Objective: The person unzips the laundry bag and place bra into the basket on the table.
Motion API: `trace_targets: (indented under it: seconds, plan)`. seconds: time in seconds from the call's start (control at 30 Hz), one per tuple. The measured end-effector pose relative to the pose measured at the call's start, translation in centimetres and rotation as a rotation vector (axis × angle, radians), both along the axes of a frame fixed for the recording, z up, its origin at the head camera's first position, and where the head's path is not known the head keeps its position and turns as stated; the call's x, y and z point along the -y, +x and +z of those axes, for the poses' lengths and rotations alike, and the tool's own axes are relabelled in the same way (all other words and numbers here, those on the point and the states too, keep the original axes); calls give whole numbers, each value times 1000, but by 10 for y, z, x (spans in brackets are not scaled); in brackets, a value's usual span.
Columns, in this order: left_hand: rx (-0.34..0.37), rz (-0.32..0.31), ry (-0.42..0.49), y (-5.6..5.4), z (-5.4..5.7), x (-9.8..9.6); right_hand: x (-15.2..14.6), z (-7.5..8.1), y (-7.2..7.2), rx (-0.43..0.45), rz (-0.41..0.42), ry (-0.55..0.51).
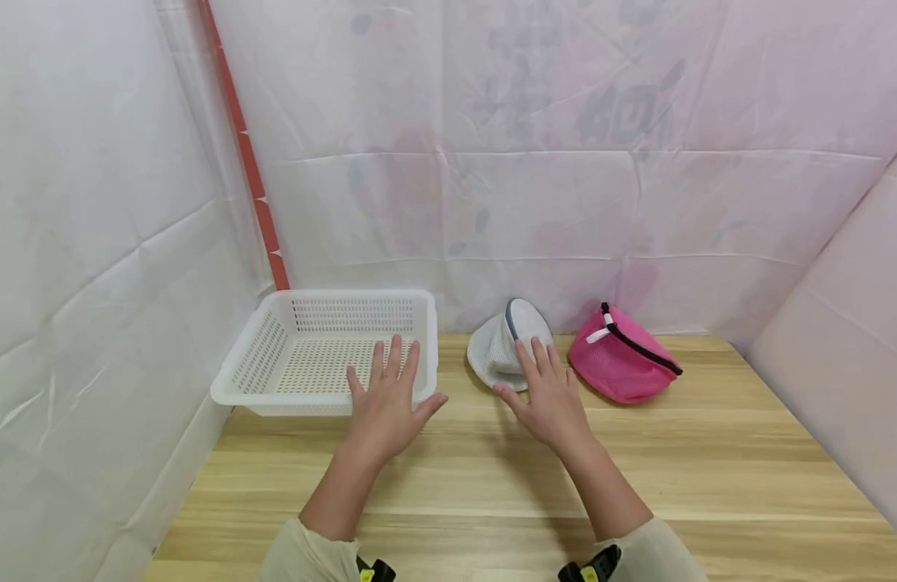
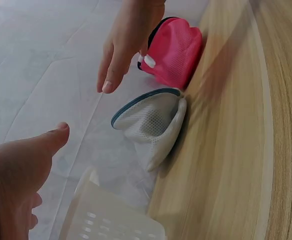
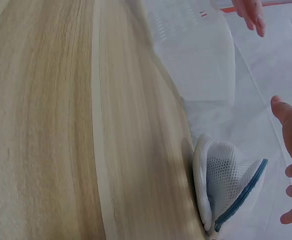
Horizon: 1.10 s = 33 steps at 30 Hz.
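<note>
My left hand [image 1: 385,408], fingers spread, hovers at the front right corner of a white perforated plastic basket [image 1: 274,398]. Over the near side of a white mesh laundry bag [image 1: 490,347] with a blue-grey zipper edge, my right hand [image 1: 553,400] is held with its fingers extended. Neither hand holds anything. To the right of the white bag sits a pink mesh laundry bag [image 1: 623,368] with a black zipper and a white pull. In the left wrist view the white bag [image 2: 151,122] stands on the table between the basket and the pink bag [image 2: 176,52].
The wooden table [image 1: 463,501] carries the basket and both bags along its back edge. White sheeting [image 1: 536,202] hangs behind it and on both sides. A red strip [image 1: 245,153] runs down the back left corner behind the basket.
</note>
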State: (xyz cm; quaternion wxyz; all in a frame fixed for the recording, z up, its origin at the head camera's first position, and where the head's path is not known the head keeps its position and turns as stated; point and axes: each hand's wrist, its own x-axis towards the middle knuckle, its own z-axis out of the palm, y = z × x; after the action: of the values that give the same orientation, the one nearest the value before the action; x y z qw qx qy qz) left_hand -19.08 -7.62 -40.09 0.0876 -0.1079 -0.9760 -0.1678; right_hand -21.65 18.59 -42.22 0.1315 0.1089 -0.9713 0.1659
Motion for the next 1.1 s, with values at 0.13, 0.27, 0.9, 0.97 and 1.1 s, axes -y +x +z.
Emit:
trace_targets:
  seconds: [0.13,0.27,0.9,0.97,1.1]
  plan:
    - [2,-11,11,-2,1,-4,-3,0,-5,-33,2,-14]
    - [-27,-37,11,-5,2,-11,-8,0,-13,-153,8,-57]
    - [-108,-171,9,-16,5,-47,-30,-26,-43,-213,-37,-146]
    - [-120,-184,-2,-16,5,-52,-31,-30,-45,-210,-36,-149]
    - [-156,-213,-24,-16,3,-60,-30,-35,-47,-220,-30,-159]
